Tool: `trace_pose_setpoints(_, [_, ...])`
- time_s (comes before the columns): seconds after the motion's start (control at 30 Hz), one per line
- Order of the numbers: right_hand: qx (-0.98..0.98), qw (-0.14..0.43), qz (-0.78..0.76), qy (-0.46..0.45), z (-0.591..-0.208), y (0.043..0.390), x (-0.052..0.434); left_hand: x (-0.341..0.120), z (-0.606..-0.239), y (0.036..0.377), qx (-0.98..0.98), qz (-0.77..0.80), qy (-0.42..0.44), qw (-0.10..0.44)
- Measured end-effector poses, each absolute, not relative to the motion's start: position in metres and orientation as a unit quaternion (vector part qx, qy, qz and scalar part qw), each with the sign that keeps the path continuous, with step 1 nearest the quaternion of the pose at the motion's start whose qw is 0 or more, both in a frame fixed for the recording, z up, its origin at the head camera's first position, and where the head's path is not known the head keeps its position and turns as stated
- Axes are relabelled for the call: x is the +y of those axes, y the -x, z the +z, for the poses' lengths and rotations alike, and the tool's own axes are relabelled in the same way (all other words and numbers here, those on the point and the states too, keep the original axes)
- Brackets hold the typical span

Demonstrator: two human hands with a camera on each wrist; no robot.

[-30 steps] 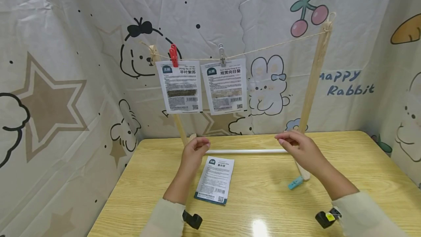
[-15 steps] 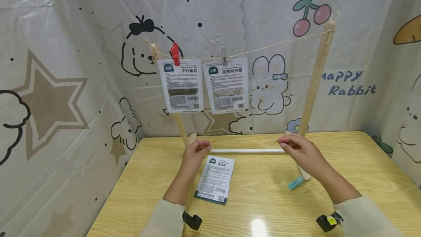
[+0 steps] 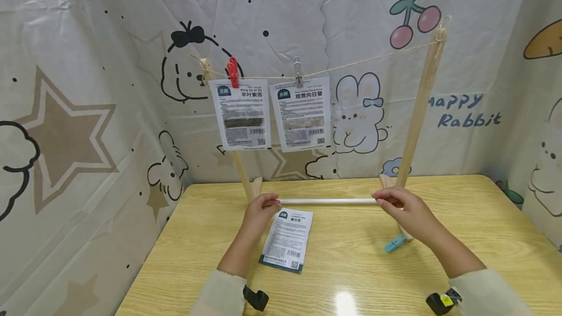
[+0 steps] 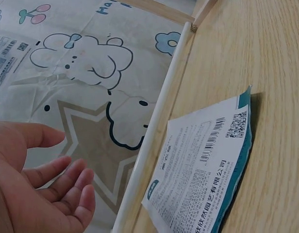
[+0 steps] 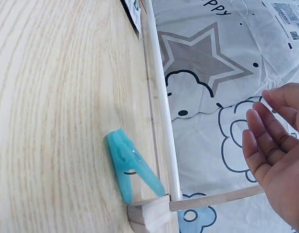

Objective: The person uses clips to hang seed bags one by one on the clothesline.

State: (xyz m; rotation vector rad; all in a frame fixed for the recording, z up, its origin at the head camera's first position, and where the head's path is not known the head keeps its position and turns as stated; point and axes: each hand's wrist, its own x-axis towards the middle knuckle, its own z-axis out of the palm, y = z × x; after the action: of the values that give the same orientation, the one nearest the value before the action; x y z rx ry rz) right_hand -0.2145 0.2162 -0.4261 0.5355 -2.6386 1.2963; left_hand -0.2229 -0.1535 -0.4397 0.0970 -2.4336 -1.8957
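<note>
My left hand (image 3: 262,212) hovers by the left end of a white rod (image 3: 327,201); in the left wrist view its loosely bent fingers hold nothing. Above the rod's other end is my right hand (image 3: 408,211), also holding nothing, its fingers relaxed in the right wrist view. The rod runs low between two wooden posts, the right post (image 3: 421,111) taller in view. A printed seed packet (image 3: 287,240) lies on the table beside my left hand. Near the right post's foot lies a light-blue clothespin (image 5: 123,158).
A string (image 3: 373,63) slopes between the post tops. A red clothespin (image 3: 232,72) and a grey clothespin (image 3: 298,73) hold two packets on it, a left packet (image 3: 241,135) and a right packet (image 3: 303,106). Behind hangs a cartoon-printed cloth (image 3: 281,4). The wooden table (image 3: 351,257) lies below.
Both hands have lowered a little toward the rod, the right one more. The hanging packets, the packet on the table and the blue clothespin stay in place.
</note>
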Motion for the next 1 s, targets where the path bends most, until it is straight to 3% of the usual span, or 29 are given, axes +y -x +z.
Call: trace_pose_setpoints(1.0, [-0.877,-0.010,0.442,-0.188,-0.463,0.207,0.238,-0.163,-0.467,0.220,-0.826,-0.561,-0.052,-0.006])
